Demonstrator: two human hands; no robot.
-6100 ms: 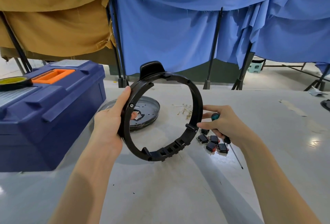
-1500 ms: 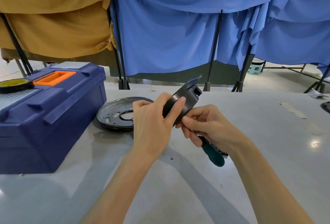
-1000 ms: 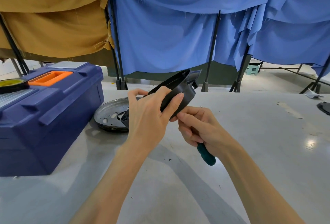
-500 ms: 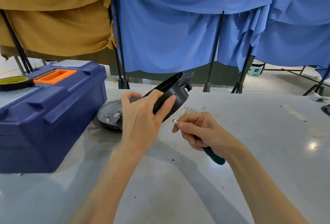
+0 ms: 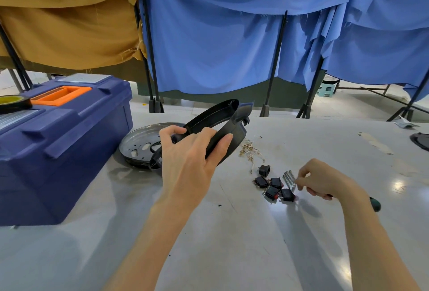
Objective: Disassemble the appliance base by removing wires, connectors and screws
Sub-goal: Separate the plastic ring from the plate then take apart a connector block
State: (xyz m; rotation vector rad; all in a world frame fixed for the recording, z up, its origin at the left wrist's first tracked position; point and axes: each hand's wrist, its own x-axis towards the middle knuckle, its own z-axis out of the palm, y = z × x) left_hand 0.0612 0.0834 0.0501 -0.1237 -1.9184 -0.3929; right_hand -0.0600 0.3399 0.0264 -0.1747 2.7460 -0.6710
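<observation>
My left hand (image 5: 190, 158) grips the black plastic base ring (image 5: 222, 121), held tilted above the table with my thumb over its outer wall. My right hand (image 5: 322, 180) is low over the table on the right. Its fingertips are at a small bunch of silver screws (image 5: 289, 178), and its curled fingers keep the green-handled screwdriver (image 5: 375, 203), whose handle end sticks out past my wrist. Several black switches (image 5: 274, 187) lie just left of the screws. A loose tangle of thin wires (image 5: 250, 150) lies beyond them.
A round metal plate (image 5: 137, 145) lies behind the ring. A big blue toolbox (image 5: 58, 142) with an orange tray and a tape roll (image 5: 14, 102) fills the left. Blue and tan cloths hang on stands behind the grey table (image 5: 232, 244). A dark object (image 5: 420, 141) sits at the right edge.
My right hand has moved away from the ring, down and right to the screws by the switches, carrying the small screw it pinched. The ring stays tilted in my left hand.
</observation>
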